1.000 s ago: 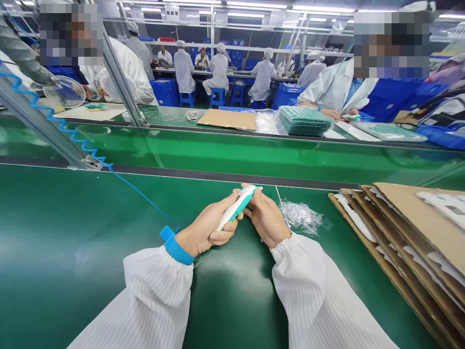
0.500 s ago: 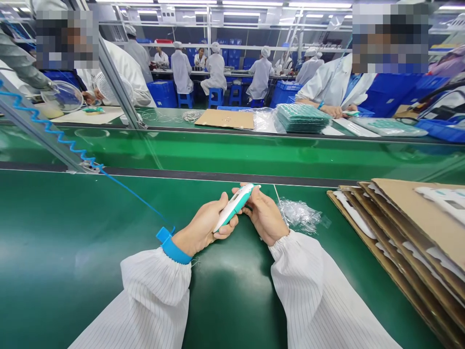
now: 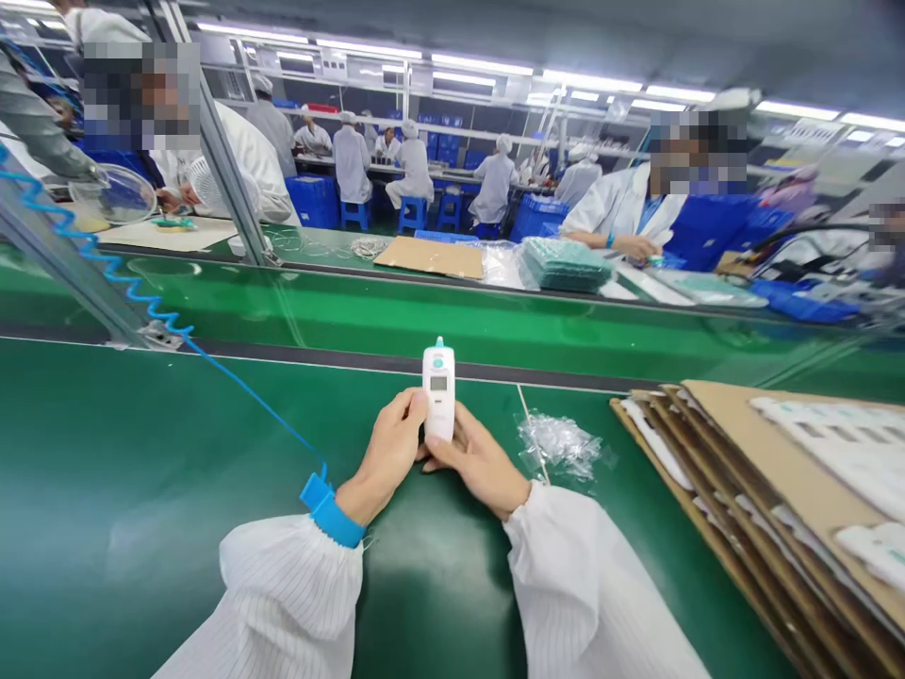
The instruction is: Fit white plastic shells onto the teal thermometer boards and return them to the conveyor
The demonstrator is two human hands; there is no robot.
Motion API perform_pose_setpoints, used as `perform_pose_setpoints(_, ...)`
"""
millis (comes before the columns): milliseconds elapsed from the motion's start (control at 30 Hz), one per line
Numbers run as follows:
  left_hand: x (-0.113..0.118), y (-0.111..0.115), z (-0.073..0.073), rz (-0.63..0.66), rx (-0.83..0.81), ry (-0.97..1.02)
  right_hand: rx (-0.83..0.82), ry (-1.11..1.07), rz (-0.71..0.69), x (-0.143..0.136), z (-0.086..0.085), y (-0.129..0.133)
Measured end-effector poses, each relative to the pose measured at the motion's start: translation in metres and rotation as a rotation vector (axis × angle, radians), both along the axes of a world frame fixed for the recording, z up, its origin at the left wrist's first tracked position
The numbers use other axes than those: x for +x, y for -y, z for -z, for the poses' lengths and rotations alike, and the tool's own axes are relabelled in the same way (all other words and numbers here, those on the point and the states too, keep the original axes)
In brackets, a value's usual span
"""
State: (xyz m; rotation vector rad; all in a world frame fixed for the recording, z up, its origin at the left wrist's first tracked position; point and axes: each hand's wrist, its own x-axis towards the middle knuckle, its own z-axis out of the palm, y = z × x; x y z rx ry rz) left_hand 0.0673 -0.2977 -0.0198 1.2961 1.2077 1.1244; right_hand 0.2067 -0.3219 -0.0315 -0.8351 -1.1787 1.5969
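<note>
Upright between my hands is a white ear thermometer [image 3: 439, 415] with a teal tip, a teal button and a small grey display facing me. My left hand [image 3: 392, 443] grips its left side, thumb along the edge; a blue wrist strap [image 3: 331, 509] with a coiled cord is round that wrist. My right hand [image 3: 485, 460] closes on the lower right of the body, its thumb at the bottom front. Fingers behind the thermometer are partly hidden. Right of my hands lies a heap of clear plastic film pieces [image 3: 566, 445] beside a thin white stick [image 3: 524, 415].
Stacked cardboard sheets [image 3: 707, 415] at the right carry rows of white thermometer parts [image 3: 841, 438]. A green conveyor belt [image 3: 353, 316] runs beyond my bench. Across it, co-workers in white coats sit near a stack of green trays [image 3: 566, 262]. A metal post [image 3: 222, 141] stands at the left.
The thermometer has turned from tilted and side-on to upright, display toward me. My right hand has moved from its tip down to its lower end. The camera view has tilted.
</note>
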Motion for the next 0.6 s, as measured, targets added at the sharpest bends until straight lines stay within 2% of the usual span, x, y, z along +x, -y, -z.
perform_pose_setpoints(67, -0.002, -0.005, 0.007, -0.062, 0.070, -0.096, -0.063, 0.020, -0.016, -0.001, -0.001, -0.003)
perform_pose_setpoints(167, -0.004, -0.010, 0.017, -0.143, 0.117, -0.135, -0.150, 0.089, 0.070, 0.009, -0.009, -0.028)
perform_pose_setpoints(300, -0.004, -0.010, 0.022, -0.164, 0.100, -0.104, -0.213, 0.219, 0.198, 0.025, -0.025, -0.093)
perform_pose_setpoints(433, -0.003, -0.007, 0.020, -0.141, 0.099, -0.099, -0.200, 0.383, 0.389, 0.034, -0.026, -0.163)
perform_pose_setpoints(500, -0.003, -0.006, 0.018, -0.105, 0.097, -0.091, -0.192, 0.486, 0.472, 0.038, -0.023, -0.186)
perform_pose_setpoints(600, -0.003, -0.005, 0.016, -0.078, 0.103, -0.099, -0.174, 0.640, 0.569, 0.047, -0.023, -0.202)
